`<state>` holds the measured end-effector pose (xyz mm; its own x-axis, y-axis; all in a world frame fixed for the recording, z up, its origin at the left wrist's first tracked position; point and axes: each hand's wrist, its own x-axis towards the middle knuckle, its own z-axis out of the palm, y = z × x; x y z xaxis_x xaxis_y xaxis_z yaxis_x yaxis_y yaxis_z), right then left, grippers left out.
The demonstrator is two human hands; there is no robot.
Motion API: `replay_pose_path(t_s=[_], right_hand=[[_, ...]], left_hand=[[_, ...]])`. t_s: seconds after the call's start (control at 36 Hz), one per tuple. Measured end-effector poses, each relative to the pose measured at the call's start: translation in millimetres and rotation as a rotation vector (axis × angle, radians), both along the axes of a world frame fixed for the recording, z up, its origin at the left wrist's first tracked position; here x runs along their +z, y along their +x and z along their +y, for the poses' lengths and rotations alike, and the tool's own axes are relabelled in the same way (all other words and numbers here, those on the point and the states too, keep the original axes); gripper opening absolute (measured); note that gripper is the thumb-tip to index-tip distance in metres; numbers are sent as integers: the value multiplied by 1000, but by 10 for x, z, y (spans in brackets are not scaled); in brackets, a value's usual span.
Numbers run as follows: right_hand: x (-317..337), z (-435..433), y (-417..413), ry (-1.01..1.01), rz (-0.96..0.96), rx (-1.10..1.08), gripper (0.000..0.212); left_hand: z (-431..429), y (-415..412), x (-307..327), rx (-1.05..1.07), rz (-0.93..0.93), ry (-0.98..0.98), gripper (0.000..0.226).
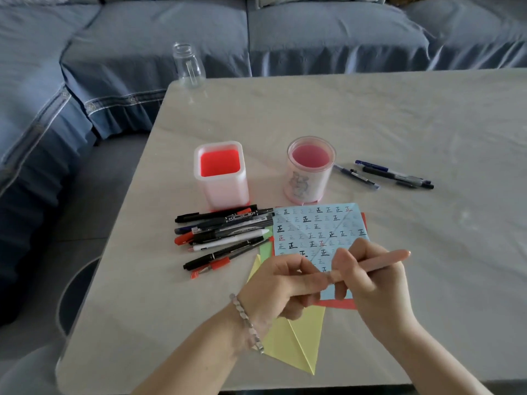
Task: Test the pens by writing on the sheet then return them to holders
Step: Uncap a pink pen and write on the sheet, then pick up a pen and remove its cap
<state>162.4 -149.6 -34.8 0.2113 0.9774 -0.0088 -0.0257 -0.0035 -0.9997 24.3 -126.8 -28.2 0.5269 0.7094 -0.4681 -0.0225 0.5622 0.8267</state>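
A pale pink pen (382,260) is held level above the blue sheet (316,232), which is covered with written characters. My right hand (368,283) grips the pen's barrel. My left hand (285,283) pinches its left end, where the cap sits. Behind the sheet stand two holders with nothing in them: a square white one with a red inside (221,175) and a round pink one (310,169). A pile of several pens and markers (225,232) lies left of the sheet. A few dark pens (385,173) lie right of the round holder.
Red (339,303), yellow (296,337) and green paper sheets lie under and beside the blue one. A clear glass bottle (188,65) stands at the table's far left corner. A blue sofa (199,32) runs behind and to the left of the table (399,109).
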Motion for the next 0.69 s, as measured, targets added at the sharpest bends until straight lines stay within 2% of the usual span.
replay_pose_path(t_s=[0.06,0.11,0.19,0.25,0.31,0.36,0.5,0.61,0.69], right_hand=[[46,36,18,19,13,9,24],[73,81,41,27,22,-9,26],[66,147,62,-2,18,-68,29],[33,188,54,-53,32,-117,33],[8,223,43,-106,43,-168,36],[-8,256,28,-132,40,-192,38],[-27,339,-14,-192,107,-111,37],[-75,387,110,-315,-141,203,21],[-230,503,381,-304,-484,151,5]], left_hand=[[6,30,62,-34,-89,-82,20],[28,80,112,-18,-79,-34,26],[81,141,94,43,166,351,27],[111,157,46,-7,381,727,17],[138,150,-19,-72,544,1016,11],[178,135,-90,-76,611,1145,15],[256,86,-204,35,686,1311,22],[435,-122,-343,87,806,1343,24],[599,-409,-494,232,1030,1347,25]])
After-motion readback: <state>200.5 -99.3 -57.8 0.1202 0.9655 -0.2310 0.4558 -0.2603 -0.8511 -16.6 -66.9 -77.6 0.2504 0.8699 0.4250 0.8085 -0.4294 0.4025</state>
